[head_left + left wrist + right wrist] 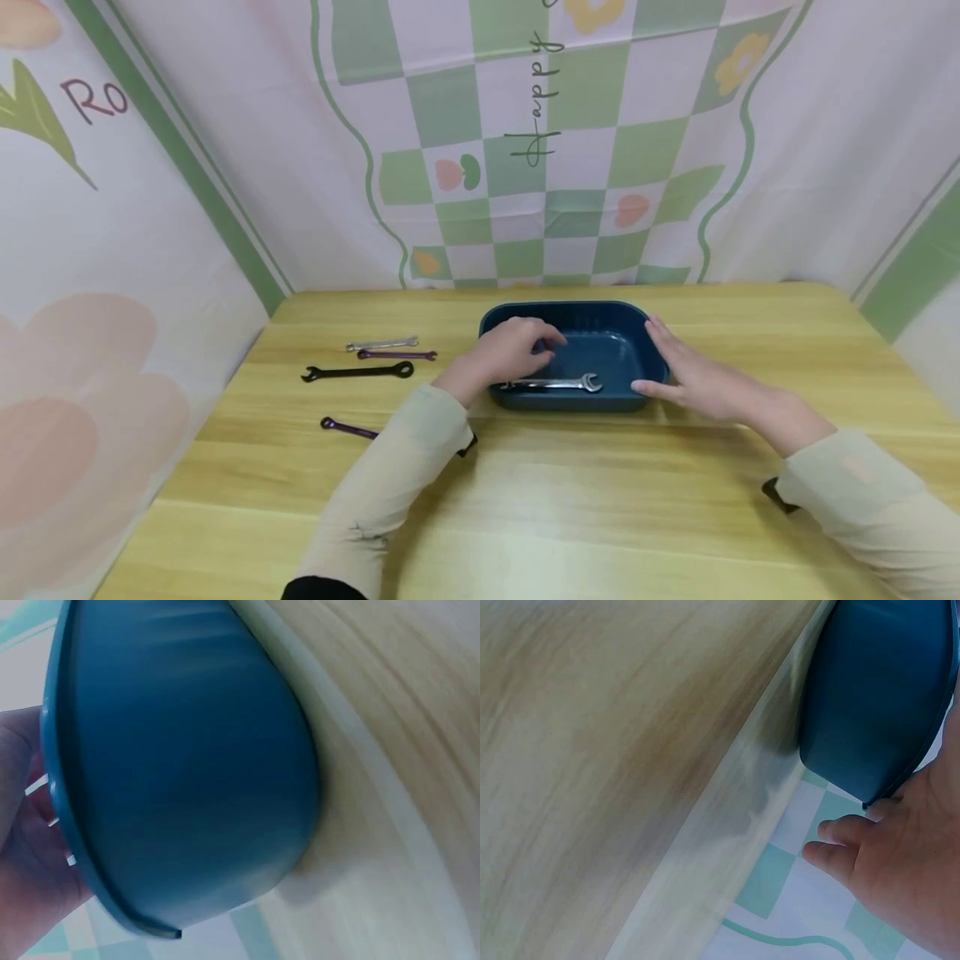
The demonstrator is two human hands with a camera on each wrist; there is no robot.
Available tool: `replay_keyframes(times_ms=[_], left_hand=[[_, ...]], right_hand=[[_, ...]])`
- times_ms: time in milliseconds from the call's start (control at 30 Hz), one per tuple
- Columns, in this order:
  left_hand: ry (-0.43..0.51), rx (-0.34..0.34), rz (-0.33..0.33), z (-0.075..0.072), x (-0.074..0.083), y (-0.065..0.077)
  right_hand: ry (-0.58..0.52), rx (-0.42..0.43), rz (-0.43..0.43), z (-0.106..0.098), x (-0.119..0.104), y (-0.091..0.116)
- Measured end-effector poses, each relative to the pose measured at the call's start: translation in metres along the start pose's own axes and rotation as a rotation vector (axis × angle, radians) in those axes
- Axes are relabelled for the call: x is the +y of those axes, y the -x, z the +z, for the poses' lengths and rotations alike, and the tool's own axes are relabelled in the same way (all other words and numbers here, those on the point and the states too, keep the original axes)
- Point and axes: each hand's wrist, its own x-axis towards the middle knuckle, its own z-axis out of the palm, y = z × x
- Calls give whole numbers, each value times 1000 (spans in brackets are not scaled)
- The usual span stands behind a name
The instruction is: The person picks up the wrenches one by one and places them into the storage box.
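Wrench of black colour [357, 372] lies on the table [570, 517], left of the left hand [513, 350]. On this same side are a lower purple wrench [352, 430], a small silver wrench [382, 343] and an upper purple wrench [397, 356]. The left hand, half open and seemingly holding nothing, is inside the blue tray [603, 354], near a shiny wrench [555, 384]. The right hand [697, 379], fingers extended, touches the tray's right end.

One blue bin [570, 404] holds one visible wrench [551, 383]; left of the bin lie one silver wrench [382, 343], one black wrench [356, 372] and two purple wrenches [397, 355]. Two hands [513, 350] are at the bin.
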Motion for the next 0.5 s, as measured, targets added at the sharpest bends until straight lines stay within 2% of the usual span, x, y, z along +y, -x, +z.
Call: replay_keyframes(times_ms=[300,500], left_hand=[[31,40,41,-15,-5,14],[29,52,36,-18,-13,25]], right_hand=[[-3,-3,2,1,0,0],[6,-6,3,0,0,0]])
